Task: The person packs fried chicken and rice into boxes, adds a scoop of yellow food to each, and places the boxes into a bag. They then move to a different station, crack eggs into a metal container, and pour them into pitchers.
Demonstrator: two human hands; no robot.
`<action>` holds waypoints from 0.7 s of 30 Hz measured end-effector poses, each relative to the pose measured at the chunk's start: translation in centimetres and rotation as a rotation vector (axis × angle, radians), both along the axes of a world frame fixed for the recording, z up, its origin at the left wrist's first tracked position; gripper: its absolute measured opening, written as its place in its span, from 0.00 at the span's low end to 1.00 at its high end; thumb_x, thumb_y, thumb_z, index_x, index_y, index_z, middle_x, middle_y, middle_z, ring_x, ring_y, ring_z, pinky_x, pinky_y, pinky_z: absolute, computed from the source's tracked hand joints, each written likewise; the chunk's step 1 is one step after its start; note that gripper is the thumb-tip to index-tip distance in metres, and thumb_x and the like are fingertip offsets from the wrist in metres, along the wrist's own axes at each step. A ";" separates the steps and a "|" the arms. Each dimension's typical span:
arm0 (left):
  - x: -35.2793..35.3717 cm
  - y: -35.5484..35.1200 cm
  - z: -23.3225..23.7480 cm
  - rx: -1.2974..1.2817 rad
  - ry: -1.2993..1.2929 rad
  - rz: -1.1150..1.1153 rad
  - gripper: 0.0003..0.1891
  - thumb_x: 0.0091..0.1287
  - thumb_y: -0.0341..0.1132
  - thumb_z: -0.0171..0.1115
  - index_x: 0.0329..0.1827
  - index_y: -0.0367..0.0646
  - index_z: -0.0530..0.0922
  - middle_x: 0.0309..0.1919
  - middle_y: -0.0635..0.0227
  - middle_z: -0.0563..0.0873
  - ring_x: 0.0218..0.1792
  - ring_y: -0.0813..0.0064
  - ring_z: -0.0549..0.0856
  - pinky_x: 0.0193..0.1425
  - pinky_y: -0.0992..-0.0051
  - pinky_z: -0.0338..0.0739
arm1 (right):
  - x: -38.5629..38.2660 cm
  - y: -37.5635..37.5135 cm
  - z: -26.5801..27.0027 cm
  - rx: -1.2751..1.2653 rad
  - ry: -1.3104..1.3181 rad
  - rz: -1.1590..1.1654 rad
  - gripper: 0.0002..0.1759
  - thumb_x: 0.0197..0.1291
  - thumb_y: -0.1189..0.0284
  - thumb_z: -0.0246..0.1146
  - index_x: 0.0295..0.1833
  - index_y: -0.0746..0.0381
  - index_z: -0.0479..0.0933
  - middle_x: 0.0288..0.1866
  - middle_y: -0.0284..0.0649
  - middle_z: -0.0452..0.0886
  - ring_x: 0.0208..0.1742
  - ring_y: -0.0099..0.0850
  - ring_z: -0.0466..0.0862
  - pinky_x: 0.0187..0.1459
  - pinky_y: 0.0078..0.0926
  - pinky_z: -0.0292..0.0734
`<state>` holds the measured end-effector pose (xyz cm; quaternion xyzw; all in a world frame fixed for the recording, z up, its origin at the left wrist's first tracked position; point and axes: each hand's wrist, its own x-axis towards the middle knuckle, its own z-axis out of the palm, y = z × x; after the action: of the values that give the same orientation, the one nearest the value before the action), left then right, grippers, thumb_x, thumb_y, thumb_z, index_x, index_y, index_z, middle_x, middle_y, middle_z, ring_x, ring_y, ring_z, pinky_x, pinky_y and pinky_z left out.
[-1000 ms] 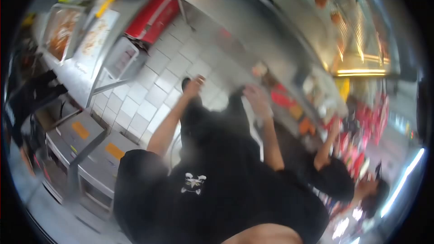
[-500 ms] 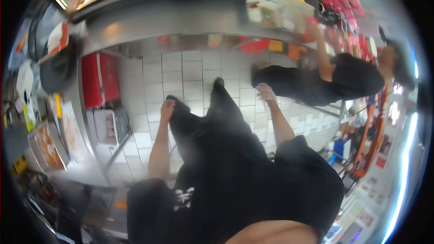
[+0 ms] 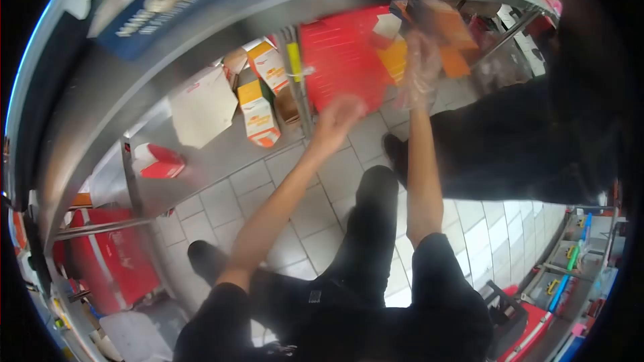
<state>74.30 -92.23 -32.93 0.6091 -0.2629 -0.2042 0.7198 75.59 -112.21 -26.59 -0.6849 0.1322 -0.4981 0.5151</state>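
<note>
My left hand (image 3: pixel 341 118), smeared by motion, is at the lower edge of a red ribbed panel or bin (image 3: pixel 342 53) under the counter. In a clear plastic glove, my right hand (image 3: pixel 421 70) reaches up with its fingers stretched out. It overlaps a yellow folded carton (image 3: pixel 394 60), and orange cartons (image 3: pixel 448 27) lie right beside its fingertips. Nothing shows in its grasp. Left of the red panel, yellow-and-white printed cartons (image 3: pixel 257 112) stand on a steel shelf near a large white paper sheet (image 3: pixel 203 108).
A person in dark trousers (image 3: pixel 510 141) stands close on my right. The steel counter edge (image 3: pixel 201 30) runs above the shelf. A red-and-white carton (image 3: pixel 159 161) lies at the shelf's left, above a red bag or box (image 3: pixel 114 261). White tiles (image 3: pixel 288 208) cover the floor.
I have turned and come closer to the counter, bending toward the shelf below. Both hands have risen from beside my legs to the red panel and the cartons.
</note>
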 end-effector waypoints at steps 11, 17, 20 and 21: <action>8.8 -13.4 1.7 -0.513 0.277 0.453 0.18 0.73 0.47 0.52 0.49 0.37 0.73 0.44 0.59 0.81 0.47 0.69 0.82 0.51 0.68 0.78 | 9.0 -5.9 4.3 -0.701 -0.040 -0.047 0.11 0.63 0.65 0.60 0.47 0.56 0.81 0.43 0.47 0.84 0.46 0.44 0.83 0.47 0.34 0.76; 3.1 -15.5 -3.9 -0.210 0.296 0.113 0.13 0.72 0.43 0.54 0.39 0.42 0.76 0.32 0.70 0.82 0.32 0.79 0.82 0.36 0.78 0.75 | 12.6 -13.9 -1.1 -0.883 1.024 -0.125 0.19 0.56 0.62 0.59 0.52 0.54 0.81 0.59 0.43 0.78 0.56 0.40 0.80 0.54 0.34 0.76; -0.9 -14.9 -7.5 -0.184 0.360 0.116 0.12 0.73 0.41 0.53 0.40 0.43 0.76 0.33 0.70 0.82 0.32 0.80 0.81 0.36 0.78 0.73 | 15.3 -15.9 -13.8 -1.079 0.914 -0.101 0.18 0.52 0.57 0.61 0.47 0.53 0.82 0.53 0.43 0.81 0.54 0.39 0.82 0.55 0.34 0.76; -1.7 -14.7 -8.5 -0.138 0.348 0.086 0.11 0.73 0.41 0.52 0.40 0.43 0.76 0.33 0.70 0.82 0.33 0.80 0.81 0.36 0.79 0.73 | 16.3 -16.2 -17.4 -1.026 0.879 -0.106 0.19 0.51 0.55 0.62 0.45 0.53 0.82 0.51 0.43 0.82 0.53 0.39 0.82 0.54 0.35 0.76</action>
<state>72.59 -106.90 -41.40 0.5247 -0.1216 -0.2569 0.8024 91.89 -128.36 -44.00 -0.9742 0.1096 -0.1975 -0.0018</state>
